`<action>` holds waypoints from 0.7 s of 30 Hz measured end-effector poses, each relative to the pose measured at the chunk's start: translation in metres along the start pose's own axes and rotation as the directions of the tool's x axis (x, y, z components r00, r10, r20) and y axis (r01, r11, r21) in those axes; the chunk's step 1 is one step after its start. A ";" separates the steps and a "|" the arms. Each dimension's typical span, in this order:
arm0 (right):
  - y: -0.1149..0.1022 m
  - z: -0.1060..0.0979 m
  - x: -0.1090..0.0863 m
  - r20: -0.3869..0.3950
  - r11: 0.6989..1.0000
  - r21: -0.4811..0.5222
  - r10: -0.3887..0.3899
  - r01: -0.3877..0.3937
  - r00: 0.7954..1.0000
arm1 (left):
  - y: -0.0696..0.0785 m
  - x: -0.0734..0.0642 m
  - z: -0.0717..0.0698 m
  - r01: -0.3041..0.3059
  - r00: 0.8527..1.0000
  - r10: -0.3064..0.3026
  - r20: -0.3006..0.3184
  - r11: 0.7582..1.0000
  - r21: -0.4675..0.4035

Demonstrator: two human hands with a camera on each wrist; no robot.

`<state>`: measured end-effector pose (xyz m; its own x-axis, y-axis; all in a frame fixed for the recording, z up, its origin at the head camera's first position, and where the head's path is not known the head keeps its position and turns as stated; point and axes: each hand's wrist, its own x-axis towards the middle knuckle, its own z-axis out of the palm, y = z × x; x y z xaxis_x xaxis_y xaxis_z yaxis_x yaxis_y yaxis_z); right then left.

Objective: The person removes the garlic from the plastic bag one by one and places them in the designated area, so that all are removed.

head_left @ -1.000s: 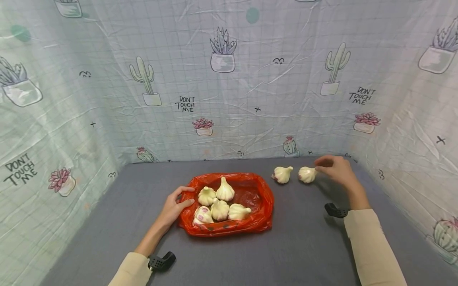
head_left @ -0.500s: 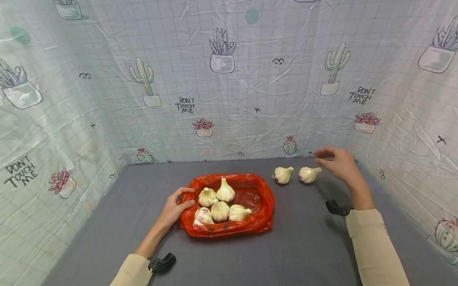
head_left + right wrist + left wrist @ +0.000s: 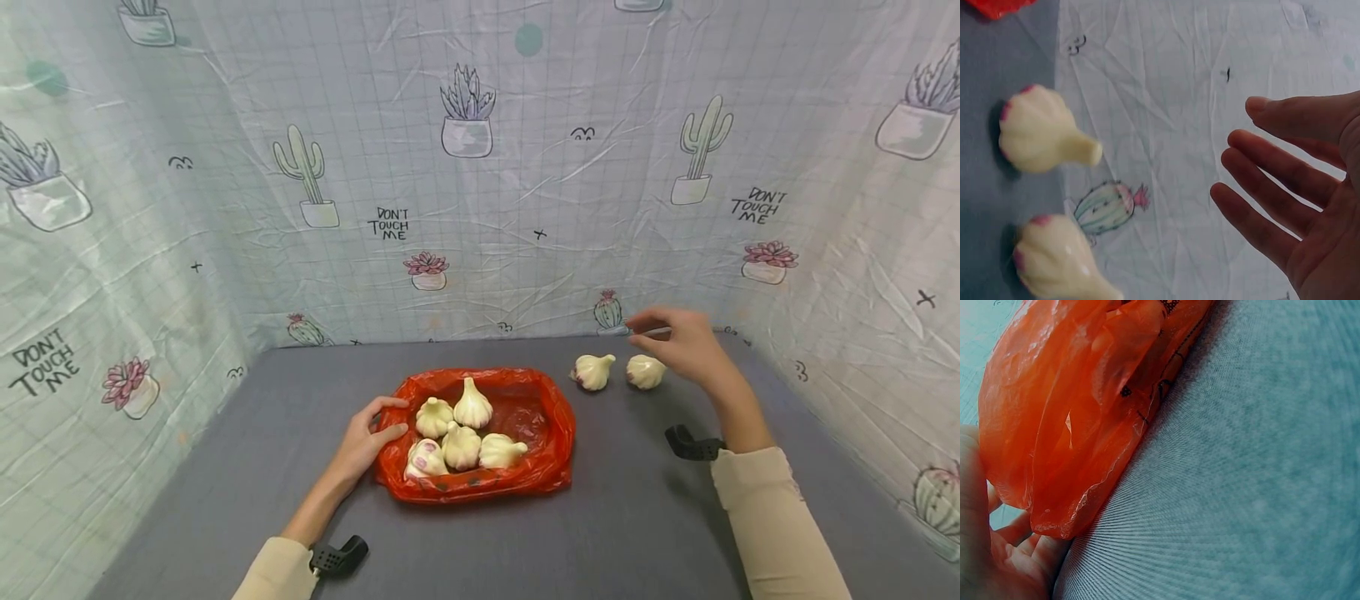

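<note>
My left hand (image 3: 367,433) holds the left side of a red plastic bag (image 3: 558,417), its thumb and fingertips over the rim. The left wrist view shows the bag's crumpled side (image 3: 1085,425) close against that hand. Several garlic bulbs sit together inside the bag, among them an upright one (image 3: 472,405) at the back. Two more lie on the table right of the bag: a left bulb (image 3: 592,372) and a right bulb (image 3: 645,372). My right hand (image 3: 686,346) hovers by the right bulb, overlapping its stem in the head view. Its fingers (image 3: 1272,169) are spread with nothing between them.
A grey cloth (image 3: 480,550) covers the table. Behind it and at both sides hangs a pale curtain (image 3: 525,183) printed with cacti. Each wrist wears a black camera mount, such as the right one (image 3: 693,444).
The right hand has come off the right bulb's stem, risen slightly, then moved left above that bulb. The left hand stays on the bag, and the bulbs keep their places.
</note>
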<state>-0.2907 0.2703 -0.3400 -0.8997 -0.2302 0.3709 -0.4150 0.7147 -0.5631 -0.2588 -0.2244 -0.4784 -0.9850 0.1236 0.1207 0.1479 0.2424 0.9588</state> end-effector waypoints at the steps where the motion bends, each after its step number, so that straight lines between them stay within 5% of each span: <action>1: -0.002 0.002 0.000 0.004 1.000 0.007 -0.013 0.013 1.000 | 0.000 0.000 0.000 0.000 1.000 0.000 0.002 1.000 -0.002; 10: -0.018 0.023 0.004 0.056 0.992 0.030 -0.126 0.125 0.990 | -0.001 0.000 0.000 -0.007 1.000 0.007 0.002 1.000 -0.007; 21: -0.038 0.046 0.005 0.149 0.985 0.078 -0.163 0.153 0.975 | 0.000 -0.002 0.000 0.004 1.000 -0.004 -0.022 1.000 0.016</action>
<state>-0.2856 0.2117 -0.3512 -0.8298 -0.4399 0.3434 -0.5571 0.6172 -0.5556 -0.2572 -0.2241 -0.4783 -0.9872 0.1019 0.1224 0.1451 0.2583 0.9551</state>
